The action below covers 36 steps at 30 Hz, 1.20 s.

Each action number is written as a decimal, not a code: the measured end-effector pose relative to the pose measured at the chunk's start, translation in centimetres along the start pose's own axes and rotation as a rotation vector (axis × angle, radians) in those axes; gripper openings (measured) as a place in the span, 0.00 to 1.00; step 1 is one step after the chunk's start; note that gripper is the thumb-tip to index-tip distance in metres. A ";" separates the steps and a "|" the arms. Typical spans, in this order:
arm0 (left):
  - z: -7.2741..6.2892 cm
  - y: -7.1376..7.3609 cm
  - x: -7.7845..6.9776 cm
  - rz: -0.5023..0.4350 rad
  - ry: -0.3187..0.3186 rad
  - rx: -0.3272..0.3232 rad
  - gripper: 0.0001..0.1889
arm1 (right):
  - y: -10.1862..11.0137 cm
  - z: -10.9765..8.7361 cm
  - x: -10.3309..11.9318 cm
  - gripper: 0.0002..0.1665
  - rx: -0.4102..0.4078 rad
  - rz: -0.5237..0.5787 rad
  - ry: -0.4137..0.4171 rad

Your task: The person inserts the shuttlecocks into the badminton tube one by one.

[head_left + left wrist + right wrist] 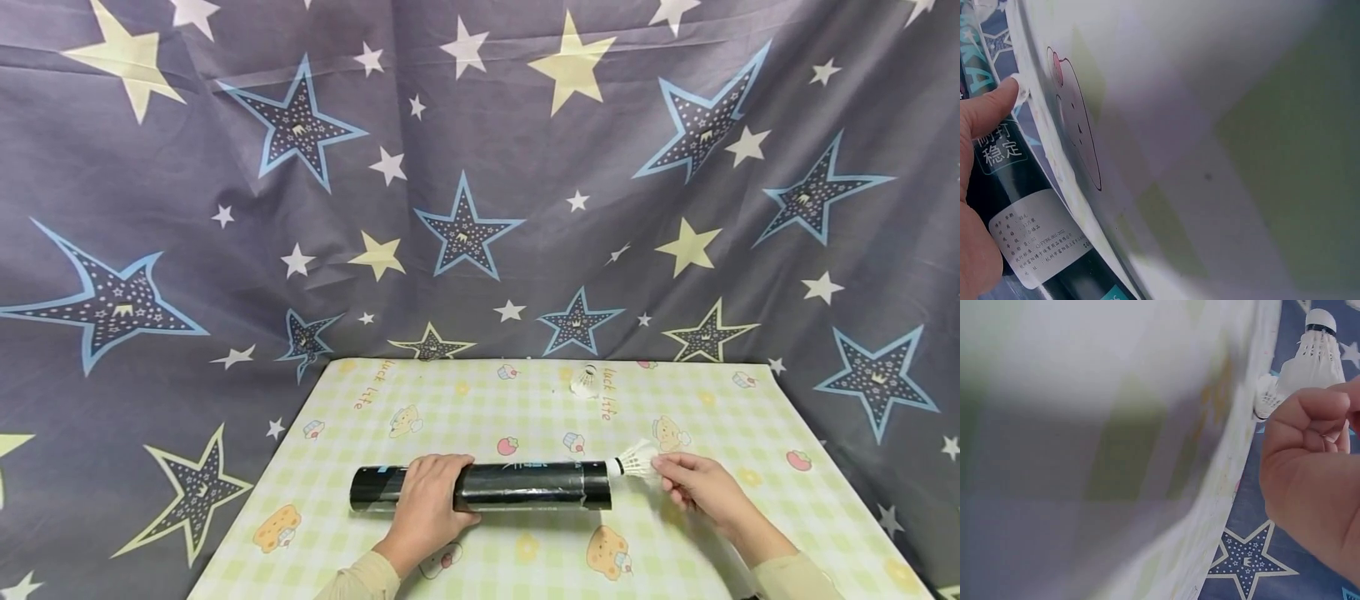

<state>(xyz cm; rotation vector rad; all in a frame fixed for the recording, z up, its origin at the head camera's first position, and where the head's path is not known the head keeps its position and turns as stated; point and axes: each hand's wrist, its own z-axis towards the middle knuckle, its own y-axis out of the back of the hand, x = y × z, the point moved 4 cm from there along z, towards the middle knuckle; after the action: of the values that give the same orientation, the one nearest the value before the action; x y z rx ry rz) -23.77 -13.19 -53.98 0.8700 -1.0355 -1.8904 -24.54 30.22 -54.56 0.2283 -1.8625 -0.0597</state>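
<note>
A black shuttlecock tube (525, 486) lies lengthwise across the table, and my left hand (433, 504) grips it around its left half. In the left wrist view the tube (1041, 225) shows a white printed label, with the thumb laid along its side. My right hand (693, 487) pinches a white shuttlecock (636, 461) by its feather skirt. The cork of that shuttlecock points left, right at the tube's right end. In the right wrist view the cork of the shuttlecock (1320, 325) has a dark band, and curled fingers cover part of the feathers.
A second shuttlecock (585, 382) rests near the back edge of the table, right of its middle. The table (465, 417) wears a green-and-white checked cloth with cartoon prints. Behind it hangs a dark curtain (495, 133) with stars.
</note>
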 end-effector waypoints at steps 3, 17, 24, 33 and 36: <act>0.0 0.0 0.1 0.001 0.005 0.004 0.47 | 0.0 -0.9 0.1 0.15 0.090 0.099 0.010; 0.1 -0.1 0.1 -0.007 0.005 -0.004 0.47 | -5.9 -2.6 0.5 0.11 0.346 0.268 0.030; 0.0 -0.1 0.1 -0.012 0.024 -0.002 0.47 | -6.8 -2.8 0.8 0.13 0.376 0.223 0.086; 0.1 0.0 -0.2 -0.014 0.027 -0.006 0.47 | -8.0 -3.3 0.9 0.09 0.310 0.112 0.116; 0.2 -0.1 -0.2 -0.020 0.030 -0.003 0.47 | -8.2 -3.6 1.1 0.16 0.283 0.099 0.102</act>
<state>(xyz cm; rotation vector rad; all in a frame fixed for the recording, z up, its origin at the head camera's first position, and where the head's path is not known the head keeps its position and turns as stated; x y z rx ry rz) -23.87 -12.90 -53.95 0.9076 -1.0091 -1.8898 -20.41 22.20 -53.70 0.3279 -1.7742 0.2800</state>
